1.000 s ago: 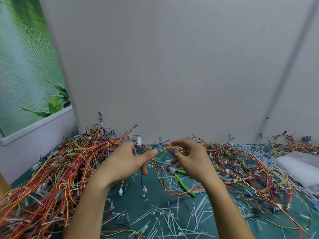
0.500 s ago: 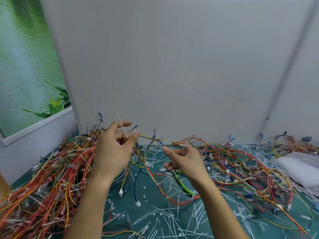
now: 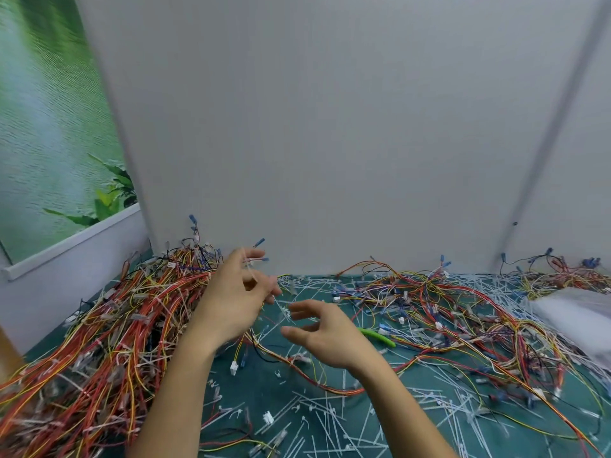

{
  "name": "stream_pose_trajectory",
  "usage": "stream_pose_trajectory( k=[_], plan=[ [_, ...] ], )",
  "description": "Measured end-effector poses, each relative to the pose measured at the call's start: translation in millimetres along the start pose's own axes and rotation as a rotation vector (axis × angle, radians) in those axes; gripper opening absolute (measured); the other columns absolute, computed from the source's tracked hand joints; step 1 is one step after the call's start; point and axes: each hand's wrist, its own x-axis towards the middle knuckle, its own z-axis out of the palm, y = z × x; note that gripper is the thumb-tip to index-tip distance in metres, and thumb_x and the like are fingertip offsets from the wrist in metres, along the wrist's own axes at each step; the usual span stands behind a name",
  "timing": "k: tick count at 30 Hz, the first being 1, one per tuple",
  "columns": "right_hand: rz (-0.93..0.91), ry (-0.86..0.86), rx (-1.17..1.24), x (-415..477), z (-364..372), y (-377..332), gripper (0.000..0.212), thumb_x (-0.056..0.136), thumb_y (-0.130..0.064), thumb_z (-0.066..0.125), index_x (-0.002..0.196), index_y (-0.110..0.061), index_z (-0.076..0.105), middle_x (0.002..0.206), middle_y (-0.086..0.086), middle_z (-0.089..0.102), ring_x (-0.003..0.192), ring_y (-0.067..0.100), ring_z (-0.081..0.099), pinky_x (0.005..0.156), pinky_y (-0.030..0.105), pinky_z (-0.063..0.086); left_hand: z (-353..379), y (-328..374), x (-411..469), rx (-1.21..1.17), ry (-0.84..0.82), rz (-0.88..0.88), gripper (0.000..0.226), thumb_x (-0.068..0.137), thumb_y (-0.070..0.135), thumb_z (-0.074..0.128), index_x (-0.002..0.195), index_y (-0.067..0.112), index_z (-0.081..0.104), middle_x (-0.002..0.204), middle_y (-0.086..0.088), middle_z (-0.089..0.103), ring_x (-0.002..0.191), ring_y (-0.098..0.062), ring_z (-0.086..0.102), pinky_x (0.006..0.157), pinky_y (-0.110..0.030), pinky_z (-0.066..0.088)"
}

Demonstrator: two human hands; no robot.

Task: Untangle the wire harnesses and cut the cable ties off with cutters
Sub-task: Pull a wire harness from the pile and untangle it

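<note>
Green surface (image 3: 259,386), littered with cut ties. Dense wire harness pile (image 3: 109,342) on its left side; looser harnesses (image 3: 446,312) spread to the right. Left hand (image 3: 231,302) raised, fingers pinching a white cable tie (image 3: 247,267) (blurred). Right hand (image 3: 325,335) near it, fingers relaxed and spread, grasping nothing. Green cutters (image 3: 380,338) lie on the surface just behind the right hand.

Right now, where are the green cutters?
Head view, a little right of centre: the green cutters lie on the mat just beyond the right hand, partly hidden behind it, among cut cable ties.
</note>
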Motion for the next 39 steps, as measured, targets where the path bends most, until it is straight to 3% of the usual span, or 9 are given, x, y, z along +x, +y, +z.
stream_pose_trajectory(
  k=[6,9,13,19,26,30,35,37,39],
  plan=[
    [-0.064,0.048,0.149,-1,-2,-6,0.038,0.099,-0.040,0.065,0.134,-0.028,0.064,0.119,-0.003,0.073,0.108,0.007,0.070,0.101,0.036,0.055,-1,8,-6,-0.125,-0.248,0.136,0.018,0.092,0.031,0.070,0.110,0.027,0.067,0.090,0.006,0.079,0.085,-0.008,0.074,0.076,-0.019,0.052],
    [-0.144,0.007,0.308,-1,-8,-6,0.030,0.098,-0.023,0.068,0.129,-0.024,0.067,0.118,0.000,0.075,0.112,0.008,0.070,0.104,0.031,0.053,3,6,-6,-0.074,-0.238,0.108,0.009,0.093,0.023,0.072,0.102,0.022,0.070,0.084,0.004,0.079,0.082,-0.014,0.076,0.087,-0.039,0.059],
    [-0.191,0.013,0.397,-3,-29,-6,0.029,0.099,-0.020,0.068,0.128,-0.020,0.066,0.110,0.002,0.077,0.102,0.016,0.074,0.084,0.027,0.058,12,1,-5,-0.025,-0.211,0.015,0.004,0.091,0.025,0.075,0.091,0.021,0.074,0.077,0.003,0.078,0.072,-0.022,0.077,0.082,-0.050,0.059],
    [-0.144,0.171,0.514,0,-48,4,0.019,0.101,-0.021,0.063,0.101,-0.006,0.076,0.084,0.008,0.076,0.078,0.022,0.075,0.067,0.027,0.059,31,3,-5,-0.123,-0.316,0.003,0.017,0.092,0.030,0.072,0.095,0.013,0.074,0.078,-0.001,0.077,0.071,-0.015,0.076,0.063,-0.014,0.049],
    [-0.233,0.062,0.627,2,-55,10,0.031,0.097,-0.031,0.059,0.104,-0.002,0.067,0.078,0.005,0.067,0.074,0.020,0.070,0.062,0.027,0.056,25,-4,-5,-0.518,-0.532,-0.081,0.024,0.097,0.018,0.061,0.109,0.002,0.074,0.096,-0.015,0.075,0.088,-0.029,0.073,0.077,-0.035,0.049],
    [-0.206,0.043,0.502,1,-53,11,0.029,0.100,-0.039,0.059,0.096,-0.013,0.072,0.082,0.008,0.072,0.076,0.023,0.071,0.062,0.026,0.054,27,-7,-5,-0.530,-0.604,-0.088,0.032,0.092,0.019,0.066,0.107,-0.009,0.069,0.086,-0.011,0.072,0.075,-0.024,0.071,0.068,-0.029,0.046],
    [0.025,0.346,-0.073,9,-57,37,0.046,0.098,-0.053,0.059,0.079,-0.016,0.077,0.069,-0.002,0.076,0.061,0.005,0.069,0.065,0.028,0.054,24,-5,-1,-0.583,-0.455,-0.146,0.024,0.083,0.020,0.072,0.095,-0.001,0.071,0.078,-0.012,0.070,0.068,-0.020,0.070,0.055,-0.021,0.048],
    [0.137,0.323,-0.315,13,-59,56,0.042,0.092,-0.053,0.068,0.107,-0.015,0.078,0.100,-0.001,0.078,0.087,0.006,0.070,0.086,0.035,0.058,22,-5,2,-0.611,-0.352,-0.172,0.025,0.080,0.021,0.073,0.093,0.000,0.071,0.079,-0.014,0.071,0.069,-0.022,0.071,0.054,-0.021,0.049],
    [0.326,0.192,-0.447,16,-56,71,0.076,0.083,-0.058,0.076,0.142,-0.015,0.057,0.141,0.005,0.062,0.127,0.022,0.059,0.108,0.042,0.048,20,-6,3,-0.659,-0.296,-0.179,0.025,0.079,0.019,0.072,0.092,-0.001,0.070,0.077,-0.014,0.071,0.069,-0.022,0.072,0.053,-0.020,0.049]
  ],
)
